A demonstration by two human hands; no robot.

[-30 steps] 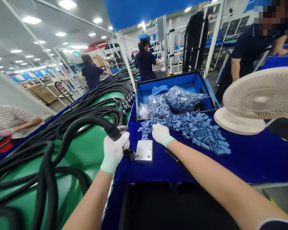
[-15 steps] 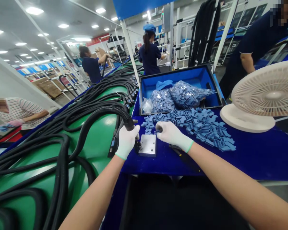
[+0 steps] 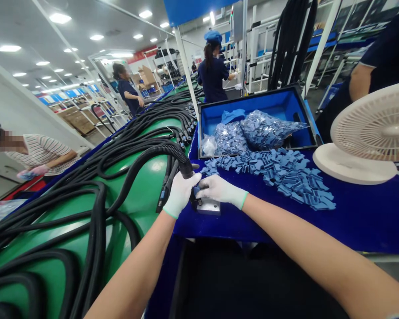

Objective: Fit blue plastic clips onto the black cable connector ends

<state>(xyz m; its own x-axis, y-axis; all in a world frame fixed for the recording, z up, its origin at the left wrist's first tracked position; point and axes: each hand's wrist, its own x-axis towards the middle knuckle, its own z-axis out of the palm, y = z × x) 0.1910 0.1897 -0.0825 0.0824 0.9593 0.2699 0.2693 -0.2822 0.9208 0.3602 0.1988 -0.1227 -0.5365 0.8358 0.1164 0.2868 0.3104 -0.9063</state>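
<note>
My left hand (image 3: pixel 179 193), in a white glove, is closed around the end of a black corrugated hose (image 3: pixel 164 149), whose dark fitting (image 3: pixel 195 202) points down at the metal block (image 3: pixel 209 210). The gloved right hand (image 3: pixel 218 191) is closed, its fingertips pinching a small blue plastic clip (image 3: pixel 196 189) against the fitting's side. Both hands nearly meet above the block, and the right one hides the block's far part. How far the clip sits on the fitting is hidden by the fingers. Behind the hands spreads a pile of blue plastic clips (image 3: pixel 286 177).
A blue crate (image 3: pixel 269 102) holding bagged clips (image 3: pixel 264 130) stands behind the pile. To the right is a beige fan (image 3: pixel 352 166). Many black hoses (image 3: pixel 96 230) lie on the green belt (image 3: pixel 154 166) at left. Several people work nearby, one in a striped top (image 3: pixel 41 153).
My right hand has moved left with the blue clip, from beside the block to the hose fitting. The left hand still grips the hose. The view has shifted slightly.
</note>
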